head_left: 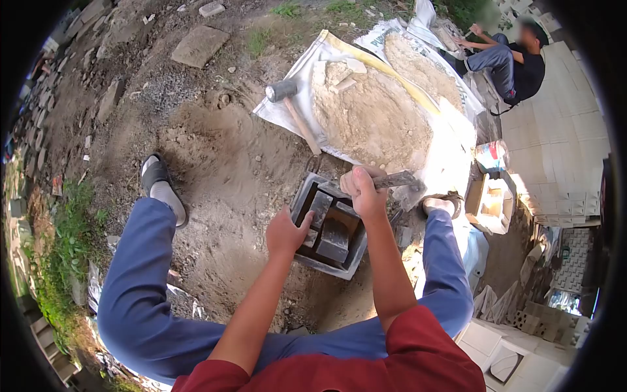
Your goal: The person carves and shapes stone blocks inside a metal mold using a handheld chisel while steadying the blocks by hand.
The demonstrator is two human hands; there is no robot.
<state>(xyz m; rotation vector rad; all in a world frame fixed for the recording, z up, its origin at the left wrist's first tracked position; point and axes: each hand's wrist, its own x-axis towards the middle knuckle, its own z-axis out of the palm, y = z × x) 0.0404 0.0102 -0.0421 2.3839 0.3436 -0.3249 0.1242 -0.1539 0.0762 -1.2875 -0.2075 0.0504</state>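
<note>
A rectangular grey block mould [353, 266] rests on the ground between my legs, with several dark, dusty blocks [334, 240] inside its walls. My left hand [286, 231] is at its left wall, thumb over the inside and fingers on the outer side; the fingers are partly hidden. Above the mould's far right corner, my right hand [363, 189] is closed around a trowel [400, 180]. Its flat, dusty grey blade points right, towards my right foot. Beyond the mould lies a mallet [281, 91] with a dark head and wooden handle, at the edge of a white sack.
Pale sandy powder [372, 124] is heaped on opened white sacks [330, 46] ahead. Another person [516, 65] sits at the far right beside stacked pale blocks [555, 130]. A box-like container [491, 204] stands past my right foot. A flat stone [200, 46] lies far left.
</note>
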